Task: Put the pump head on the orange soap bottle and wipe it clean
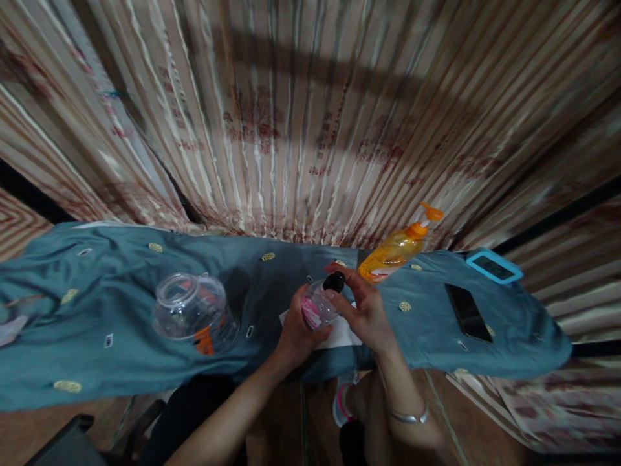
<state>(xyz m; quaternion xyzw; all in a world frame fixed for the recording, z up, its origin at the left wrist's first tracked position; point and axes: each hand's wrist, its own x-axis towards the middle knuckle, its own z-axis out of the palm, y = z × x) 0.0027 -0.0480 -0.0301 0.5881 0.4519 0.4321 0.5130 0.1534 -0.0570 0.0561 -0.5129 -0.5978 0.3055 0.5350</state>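
Hands are both busy with one small clear bottle [317, 307] right at the middle of the table. Left hand [297, 330] is wrapped around its body from below, fingers closed on it, and the bottle has a pink label on the side. Right hand [365, 310] comes in from the other side with fingertips pinched around the black cap [334, 281] on top. The bottle sits just above a white sheet of paper [339, 333] lying on the teal tablecloth [121, 259].

Off to the left there's a big clear plastic jar [194, 312] with an orange bit on it, well apart from the hands. Behind the right hand is an orange pump bottle [400, 248], tilted. Further right, a black phone [468, 313] lies flat, with a blue-framed device [493, 266] near the corner. Striped curtain [301, 129] behind everything. Silver bracelet [410, 416] on the right wrist.
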